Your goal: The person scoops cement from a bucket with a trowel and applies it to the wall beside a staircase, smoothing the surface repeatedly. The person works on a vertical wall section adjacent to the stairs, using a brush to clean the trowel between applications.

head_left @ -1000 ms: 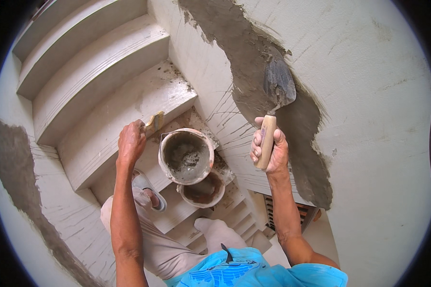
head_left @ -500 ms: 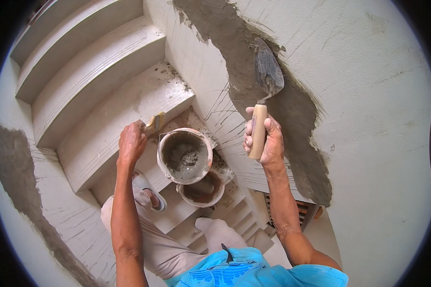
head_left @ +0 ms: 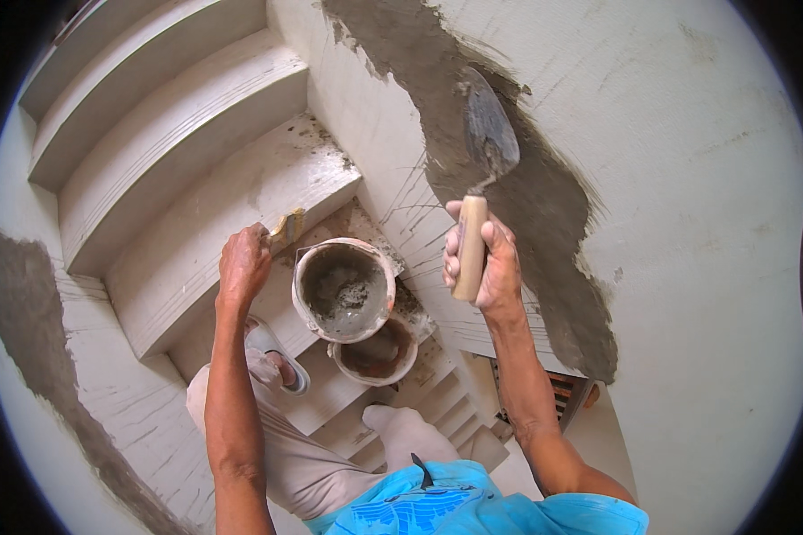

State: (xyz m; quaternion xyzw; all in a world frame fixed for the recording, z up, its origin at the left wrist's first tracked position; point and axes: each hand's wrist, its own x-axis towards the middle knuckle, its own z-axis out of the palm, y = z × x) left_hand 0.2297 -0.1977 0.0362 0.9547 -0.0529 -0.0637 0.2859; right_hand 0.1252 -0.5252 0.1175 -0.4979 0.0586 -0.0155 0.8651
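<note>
My right hand is wrapped round the wooden handle of a pointing trowel. The trowel's grey blade lies over a wide band of wet mortar on the wall at the right; whether it touches the mortar I cannot tell. My left hand is closed on a paintbrush with pale, stained bristles, held out over the steps. Between my hands stands a bucket with grey mortar inside. A second bucket, partly hidden behind it, holds a little brownish liquid.
Curved white stairs rise at the upper left, and more steps run down below the buckets. My sandalled foot stands on a step. Another mortar patch covers the left wall. A slatted brown vent sits low right.
My right hand and the trowel have shifted slightly left across the mortar band. My left hand with the paintbrush has barely moved.
</note>
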